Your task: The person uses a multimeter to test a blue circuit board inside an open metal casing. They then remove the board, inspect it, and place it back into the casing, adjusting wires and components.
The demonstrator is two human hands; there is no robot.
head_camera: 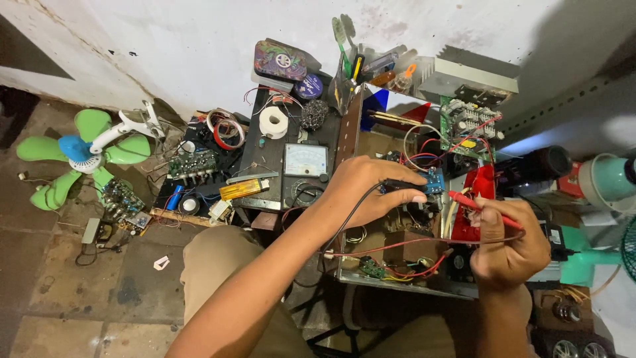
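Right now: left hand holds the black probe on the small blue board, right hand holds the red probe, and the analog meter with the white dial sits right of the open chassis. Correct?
Not quite. The head view shows the analog meter with the white dial left of the open metal chassis, not right. The rest stands: the left hand holds the black probe on the small blue board; the right hand holds the red probe.

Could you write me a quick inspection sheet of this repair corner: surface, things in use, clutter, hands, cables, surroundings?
Surface: tiled floor, dusty.
Job's things: open metal chassis with a blue circuit board; black probe and red probe point into it.
Clutter: dial meter, tape roll, yellow lighter, loose boards.
Hands: left hand grips the black probe; right hand grips the red probe.
Cables: red and black leads cross the chassis.
Surroundings: white wall, green fan.
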